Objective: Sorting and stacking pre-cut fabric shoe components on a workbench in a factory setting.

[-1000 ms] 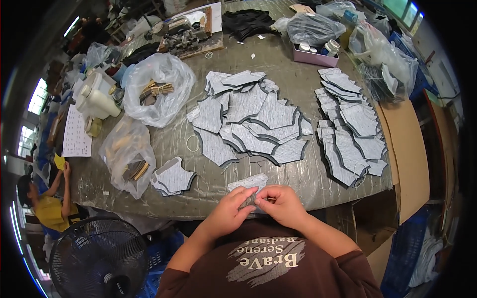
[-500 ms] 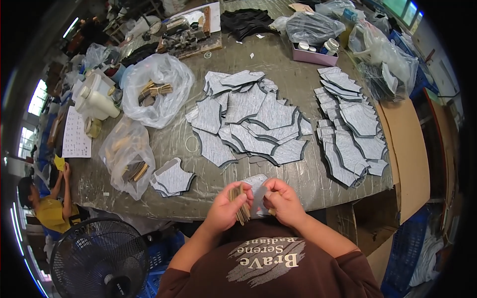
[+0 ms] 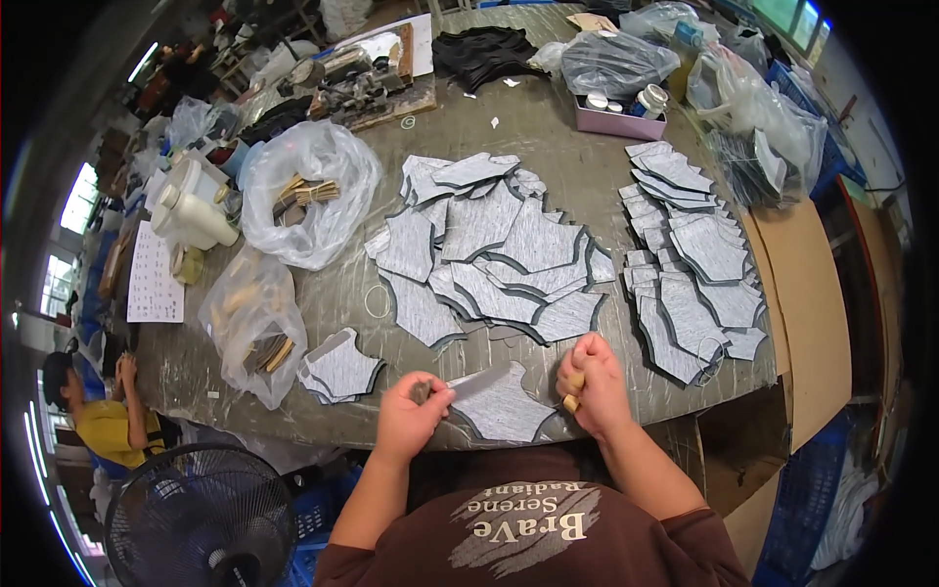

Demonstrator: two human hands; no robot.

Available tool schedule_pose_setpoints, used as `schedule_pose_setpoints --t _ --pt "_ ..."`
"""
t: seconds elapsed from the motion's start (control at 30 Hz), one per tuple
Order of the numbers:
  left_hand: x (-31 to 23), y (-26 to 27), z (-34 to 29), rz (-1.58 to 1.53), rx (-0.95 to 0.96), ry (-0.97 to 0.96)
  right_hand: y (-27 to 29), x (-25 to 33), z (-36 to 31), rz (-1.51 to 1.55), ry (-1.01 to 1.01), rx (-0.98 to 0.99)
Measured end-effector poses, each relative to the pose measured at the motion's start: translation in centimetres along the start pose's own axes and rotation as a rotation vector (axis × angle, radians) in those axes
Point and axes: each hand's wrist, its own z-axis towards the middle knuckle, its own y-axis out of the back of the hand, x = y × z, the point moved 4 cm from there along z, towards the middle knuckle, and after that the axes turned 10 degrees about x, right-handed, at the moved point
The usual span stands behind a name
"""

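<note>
At the near edge of the table lies a shaped grey fabric piece (image 3: 504, 411) with a dark edge. My left hand (image 3: 409, 416) is closed at its left side around a bundle of thin brown strips, whose end (image 3: 421, 392) shows between the fingers. A narrow grey strip (image 3: 481, 380) runs from my left fingertips along the upper edge of the fabric piece. To the right of that piece, my right hand (image 3: 599, 391) is a fist around a tan, wooden-looking object (image 3: 571, 402); only small parts of it show. A small stack of similar pieces (image 3: 342, 369) sits left of my left hand.
A large heap of grey fabric pieces (image 3: 489, 245) lies ahead, with overlapping stacks (image 3: 694, 264) at right. Plastic bags (image 3: 259, 313) with brown strips stand at left. A pink box (image 3: 621, 122) holds bottles. A black fan (image 3: 201, 519) and another person (image 3: 108, 421) are at lower left.
My hands have moved apart, the left to the left and the right to the right. The fabric piece between them is now uncovered, with the grey strip along its upper edge.
</note>
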Motion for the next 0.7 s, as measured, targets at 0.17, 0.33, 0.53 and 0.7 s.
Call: schedule_pose_setpoints --t 0.17,0.33,0.53,0.7 --pt "1.2 0.3 1.0 -0.2 -0.037 0.178 -3.7 0.2 -0.6 -1.904 0.61 0.248" --pt "0.9 0.0 1.7 -0.127 0.072 0.25 -2.9 -2.1 -1.3 -2.182 0.424 0.359" --pt "1.0 -0.1 1.8 -0.117 0.075 0.283 -3.0 -2.0 -1.3 -2.166 0.386 0.377" --pt "0.7 -0.2 1.8 -0.085 0.063 0.303 -3.2 -2.0 -1.2 -2.161 0.386 0.358"
